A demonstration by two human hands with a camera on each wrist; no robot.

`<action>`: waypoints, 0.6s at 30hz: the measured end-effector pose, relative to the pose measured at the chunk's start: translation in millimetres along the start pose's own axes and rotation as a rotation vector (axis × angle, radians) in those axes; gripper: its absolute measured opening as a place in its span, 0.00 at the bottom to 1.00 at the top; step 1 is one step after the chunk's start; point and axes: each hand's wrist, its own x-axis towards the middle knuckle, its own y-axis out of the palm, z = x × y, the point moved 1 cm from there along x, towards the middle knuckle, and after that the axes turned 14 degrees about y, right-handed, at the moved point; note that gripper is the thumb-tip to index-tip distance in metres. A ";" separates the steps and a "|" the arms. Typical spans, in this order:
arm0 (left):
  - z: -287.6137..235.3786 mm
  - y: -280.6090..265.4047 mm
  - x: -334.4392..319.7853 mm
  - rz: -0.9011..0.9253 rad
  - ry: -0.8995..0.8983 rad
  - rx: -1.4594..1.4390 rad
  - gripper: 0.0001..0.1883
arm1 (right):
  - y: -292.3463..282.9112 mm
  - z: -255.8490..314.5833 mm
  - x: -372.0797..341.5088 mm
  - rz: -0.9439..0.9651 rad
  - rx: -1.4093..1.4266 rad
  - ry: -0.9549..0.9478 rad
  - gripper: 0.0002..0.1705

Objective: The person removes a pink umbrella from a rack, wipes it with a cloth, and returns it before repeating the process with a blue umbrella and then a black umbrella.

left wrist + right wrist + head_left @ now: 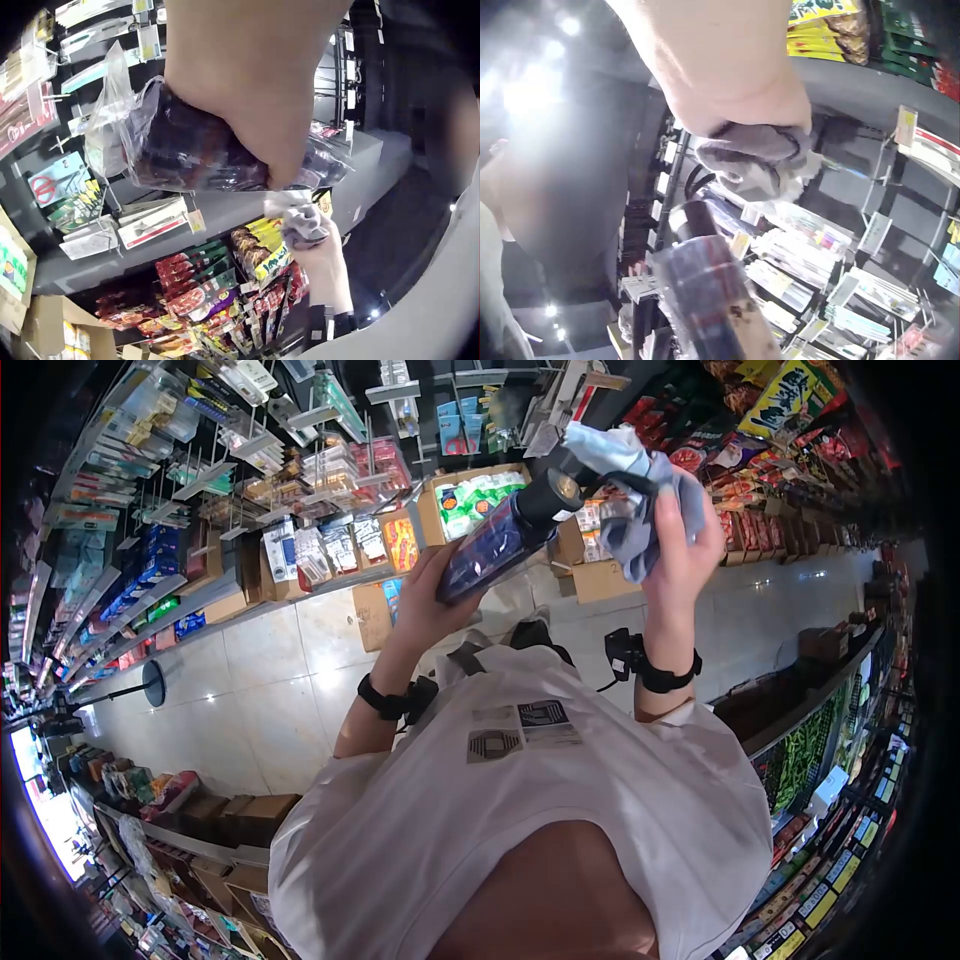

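My left hand [428, 600] grips a folding umbrella [490, 552] with a black handle, its dark plaid body wrapped in clear plastic. The loose plastic [112, 127] flares out at one end in the left wrist view. My right hand [685, 545] holds a crumpled grey-blue cloth [640, 535], bunched between thumb and fingers, close to the handle end. In the right wrist view the cloth [757, 165] sits just above the black handle [694, 221], with a dark strap loop [697, 178] beside it.
Hanging packets and tools [340, 470] line the rack ahead. Snack bags [790, 410] fill the shelf to the right. Open cardboard boxes [605, 575] stand along the shelf foot above a tiled floor [300, 680]. More shelving [830, 750] stands behind on the right.
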 end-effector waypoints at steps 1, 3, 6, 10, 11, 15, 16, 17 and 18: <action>0.2 2.0 0.7 0.002 -0.010 -0.004 0.34 | 0.1 6.7 -0.8 0.097 -0.155 -0.182 0.13; -0.8 5.0 3.0 0.000 0.003 0.002 0.34 | 6.9 22.7 -3.7 0.312 -0.408 -0.397 0.13; -4.8 6.7 2.9 0.005 0.052 0.023 0.34 | 15.1 10.0 -2.1 0.336 -0.465 -0.290 0.12; -1.4 6.4 -3.2 0.016 0.071 0.012 0.36 | 9.4 -2.2 0.6 0.293 -0.202 0.176 0.10; -0.5 7.0 -4.9 0.011 0.071 0.003 0.36 | 6.2 -11.6 3.8 0.304 -0.177 0.261 0.11; 0.8 7.6 -8.4 0.001 0.082 0.027 0.36 | -8.3 -53.6 11.6 0.243 -0.281 0.392 0.13; -0.4 5.7 -6.9 0.006 0.080 0.040 0.36 | -9.3 -54.6 14.5 0.208 -0.259 0.411 0.14; -0.9 5.0 -6.2 0.010 0.077 0.052 0.36 | -12.0 -51.5 10.9 0.062 -0.192 0.352 0.13; -0.7 5.0 -7.1 0.006 0.065 0.046 0.36 | -15.0 -41.2 9.0 0.023 -0.057 0.356 0.13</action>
